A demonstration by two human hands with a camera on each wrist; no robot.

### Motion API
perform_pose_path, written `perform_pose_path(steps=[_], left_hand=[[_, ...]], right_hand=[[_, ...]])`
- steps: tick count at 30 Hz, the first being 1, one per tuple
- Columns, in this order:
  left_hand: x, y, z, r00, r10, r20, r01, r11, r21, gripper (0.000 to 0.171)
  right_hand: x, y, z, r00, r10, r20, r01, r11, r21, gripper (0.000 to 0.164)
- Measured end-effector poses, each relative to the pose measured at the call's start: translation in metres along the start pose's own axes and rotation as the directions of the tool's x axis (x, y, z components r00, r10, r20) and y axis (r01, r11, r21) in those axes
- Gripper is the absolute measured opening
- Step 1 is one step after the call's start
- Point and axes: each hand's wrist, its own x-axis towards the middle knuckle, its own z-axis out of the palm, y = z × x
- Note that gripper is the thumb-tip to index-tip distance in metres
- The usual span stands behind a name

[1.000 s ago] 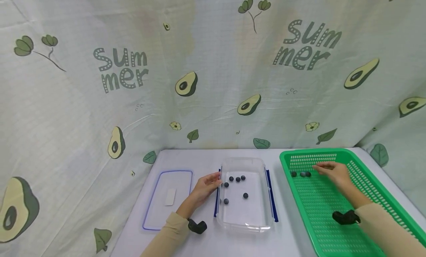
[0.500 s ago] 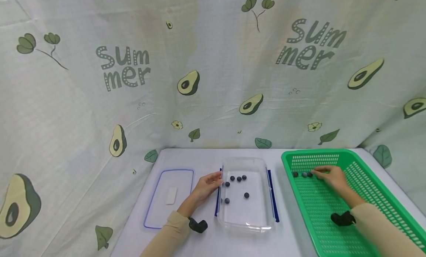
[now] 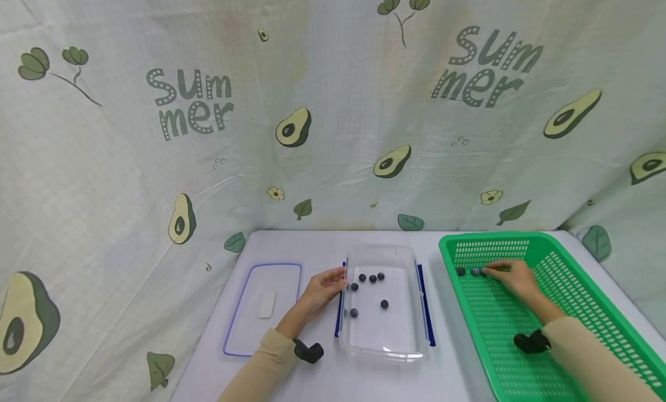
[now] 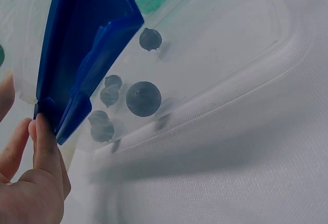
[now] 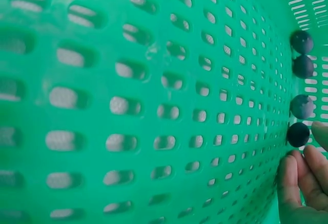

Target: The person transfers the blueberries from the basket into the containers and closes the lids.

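My left hand [image 3: 319, 295] holds the left side of a clear plastic container [image 3: 385, 335] with blue side latches. In the left wrist view its fingers are at a blue latch [image 4: 87, 55]. Several blueberries [image 3: 384, 304] lie spread inside the container. Over the green basket [image 3: 468, 327], my right hand [image 3: 517, 280] reaches down to the far left corner. Its thumb and fingertips pinch a blueberry [image 5: 298, 135], partly covered by the fingers in the head view. More blueberries [image 5: 302, 106] sit in a row beside it, along the basket's end wall.
A clear lid [image 3: 244, 327] with a blue rim lies on the white table [image 3: 317, 384], left of the container. A white patch [image 3: 267, 305] shows on it. Behind the table hangs a cloth [image 3: 333, 101] printed with avocados.
My right hand has moved slightly left and down, from just right of the blueberry to having its fingertips on it. The left hand keeps its place at the container.
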Motion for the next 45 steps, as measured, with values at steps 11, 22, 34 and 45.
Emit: perform_pose_path(steps=[11,22,34,45], left_hand=[[0.0011,-0.0036,-0.0007,1.0,0.001,-0.004,-0.001,1.0,-0.017,0.053],[0.0017,-0.003,-0.0003,1.0,0.005,-0.003,-0.005,1.0,-0.031,0.054],[0.0037,-0.0041,-0.0014,1.0,0.005,0.001,-0.005,0.999,-0.033,0.054],[0.0039,-0.0056,-0.0027,1.0,0.001,-0.01,-0.001,1.0,-0.011,0.053]], right_hand=[[0.001,0.0002,0.0043,1.0,-0.014,-0.004,0.014,1.0,0.0,0.038],[0.0047,0.0024,0.006,0.998,-0.054,-0.017,0.054,0.998,-0.019,0.033],[0.005,0.0028,0.0065,0.997,-0.079,-0.021,0.078,0.997,-0.027,0.029],[0.0054,0.001,0.0042,0.997,-0.059,-0.049,0.058,0.998,-0.03,0.031]])
